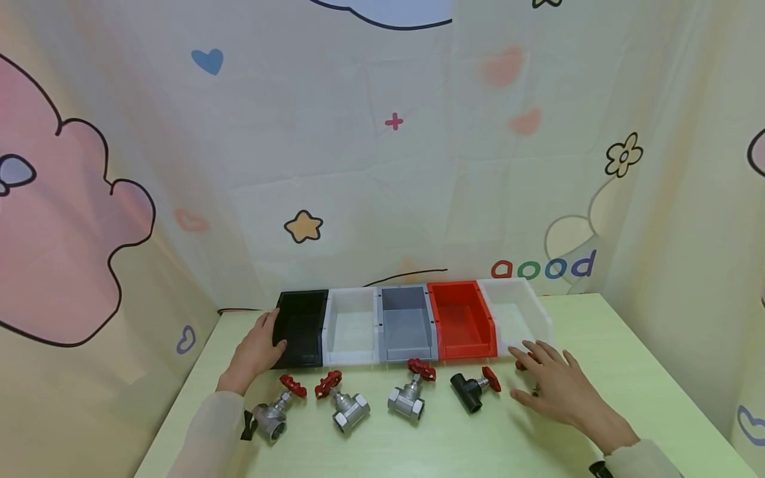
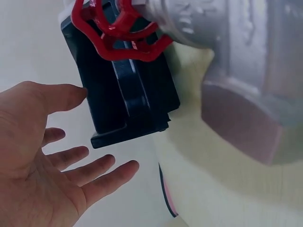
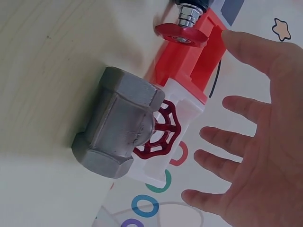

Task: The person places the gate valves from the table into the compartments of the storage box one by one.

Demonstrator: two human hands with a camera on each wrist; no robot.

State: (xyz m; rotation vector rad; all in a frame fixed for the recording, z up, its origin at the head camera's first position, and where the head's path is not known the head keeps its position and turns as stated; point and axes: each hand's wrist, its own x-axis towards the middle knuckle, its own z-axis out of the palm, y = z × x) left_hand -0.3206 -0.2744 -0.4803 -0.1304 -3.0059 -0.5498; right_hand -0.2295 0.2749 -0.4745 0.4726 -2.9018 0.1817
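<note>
My left hand [image 1: 254,352] lies at the left side of the black bin [image 1: 301,329], fingers spread; in the left wrist view the hand [image 2: 52,156] has its thumb by the bin's edge [image 2: 102,90]. My right hand [image 1: 562,390] hovers with spread fingers over a valve mostly hidden beneath it, in front of the right white bin [image 1: 515,312]. The right wrist view shows that grey metal valve [image 3: 116,123] with a dark red handwheel, apart from the hand [image 3: 265,127]. Neither hand holds anything.
Between the hands stand a white bin [image 1: 352,325], a grey bin [image 1: 408,323] and a red bin [image 1: 462,320]. In front are metal valves [image 1: 271,419] [image 1: 350,410] [image 1: 407,400] with red handwheels and a black valve [image 1: 468,392].
</note>
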